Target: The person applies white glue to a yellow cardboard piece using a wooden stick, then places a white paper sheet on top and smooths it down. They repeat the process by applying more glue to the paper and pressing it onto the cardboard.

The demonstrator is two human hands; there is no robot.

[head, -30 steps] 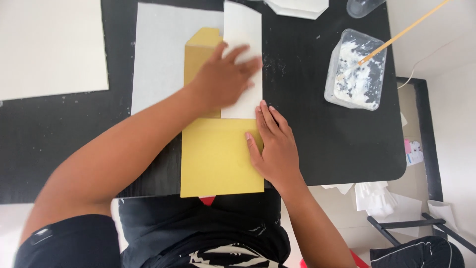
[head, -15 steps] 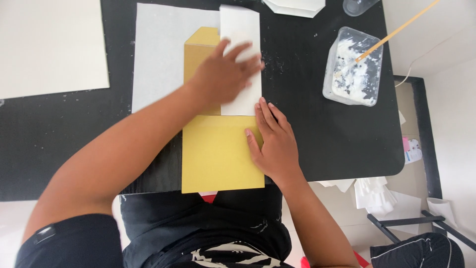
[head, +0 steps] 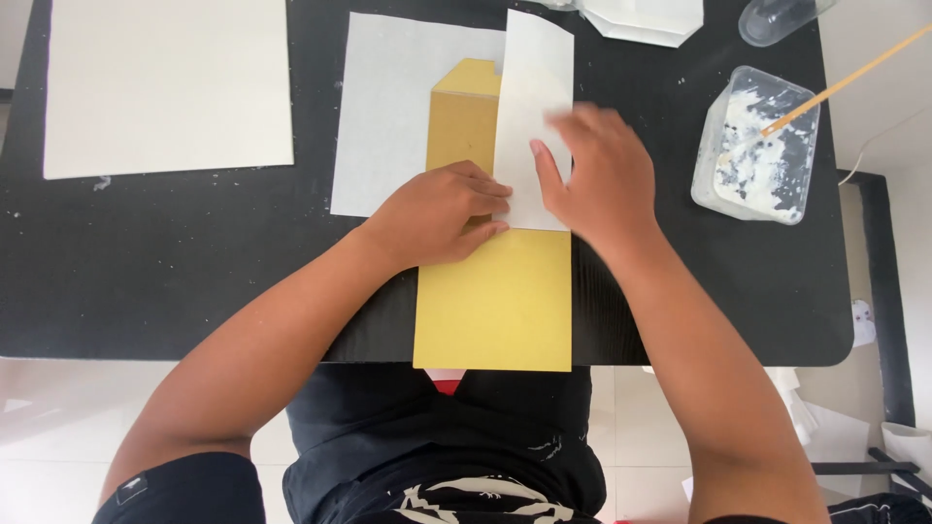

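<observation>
A cream sheet [head: 165, 87] lies far left on the black bench [head: 146, 272]; the left hand [head: 442, 213] presses flat, fingers together, on the yellow envelope [head: 495, 301] at mid-bench; the right hand [head: 597, 175], fingers spread, flattens the white strip [head: 529, 87]; a paste tub [head: 757, 146] sits far right.

clear cup [head: 777, 17] cut by top edge, right hand [head: 600, 173] motion-blurred

Bright, even daylight; slight motion blur
</observation>
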